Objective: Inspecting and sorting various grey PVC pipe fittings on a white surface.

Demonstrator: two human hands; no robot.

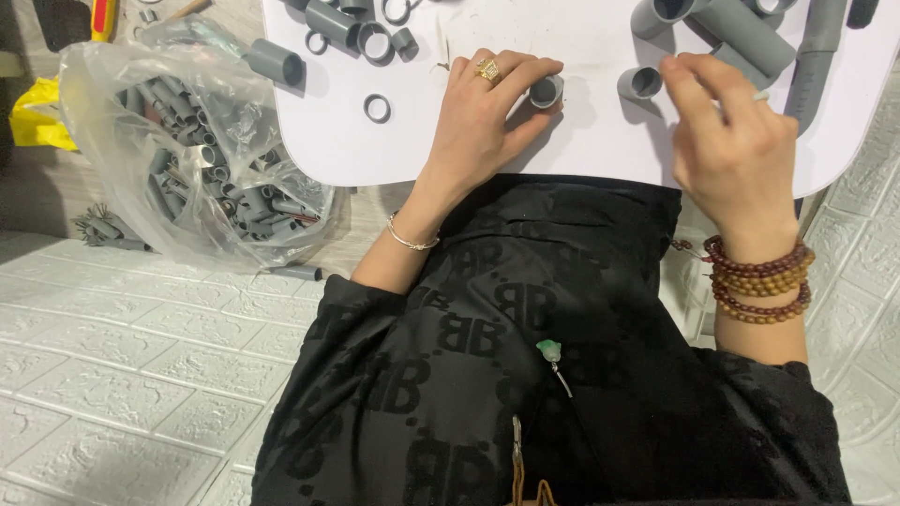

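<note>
My left hand (483,117) rests on the white table (581,150) and grips a short grey pipe piece (547,91) between thumb and fingers. It wears a gold ring and a thin bracelet. My right hand (736,150) hovers at the table's right side, fingers curled around a thin pale stick (759,95) that barely shows. Just left of its fingertips lies another short grey pipe piece (640,83). Brown bead bracelets circle the right wrist.
Longer grey pipes (750,33) lie at the table's far right, several short fittings and rings (361,37) at the far left, one loose ring (377,108) nearer. A clear plastic bag (202,159) full of grey pipe pieces sits on the floor to the left.
</note>
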